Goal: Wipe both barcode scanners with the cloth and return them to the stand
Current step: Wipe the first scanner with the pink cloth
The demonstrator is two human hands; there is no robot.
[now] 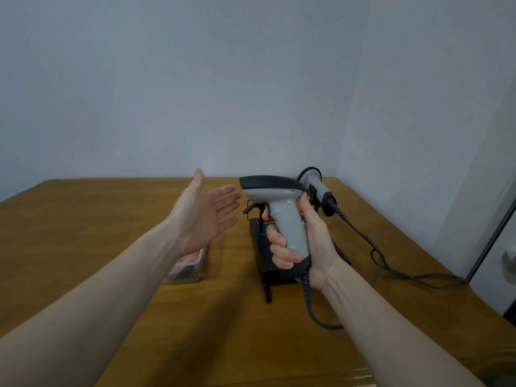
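R hand (301, 244) grips scanner (279, 208) handle, L hand (203, 216) open, empty

A brown wooden counter (111, 219) with a visible grain and rounded far corners stands against a pale grey wall. Near its middle rests a black flat-based stand (258, 233) with thin upright brackets, and just left of it lies a clear plastic box (190, 270) with pinkish contents, partly hidden behind a forearm. A dark grey cable (413, 277) trails across the surface to the right edge, and a second, partly coiled dark cable (315, 317) loops on the wood nearer the viewer.
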